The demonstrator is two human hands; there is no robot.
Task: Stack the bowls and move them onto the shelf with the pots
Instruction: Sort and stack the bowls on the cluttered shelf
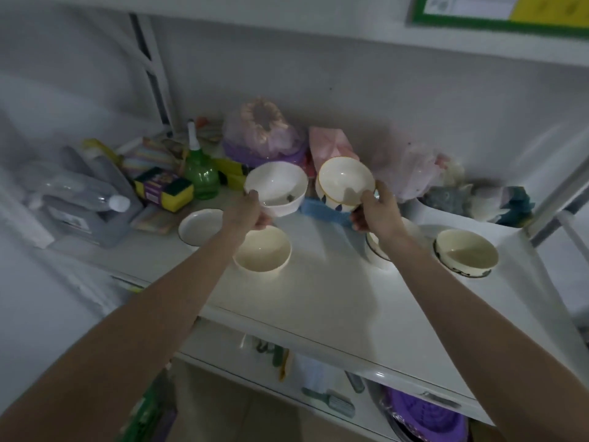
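Note:
My left hand (247,213) grips a white bowl (276,186) by its near rim, lifted above the white shelf (318,291). My right hand (377,212) holds a second cream bowl (345,181) with dark leaf marks, tilted toward me. The two held bowls hang side by side, apart. On the shelf rest a plain cream bowl (262,248) under my left hand, a shallow white bowl (200,226) to the left, a patterned bowl (466,255) at the right, and another bowl (376,250) partly hidden under my right wrist.
Clutter lines the back of the shelf: a green bottle (200,177), a sponge pack (164,188), plastic bags (263,135), a blue cloth (325,212), a clear bottle (79,193). Below the shelf lie utensils and a purple item (427,416). A shelf post (554,199) stands at the right.

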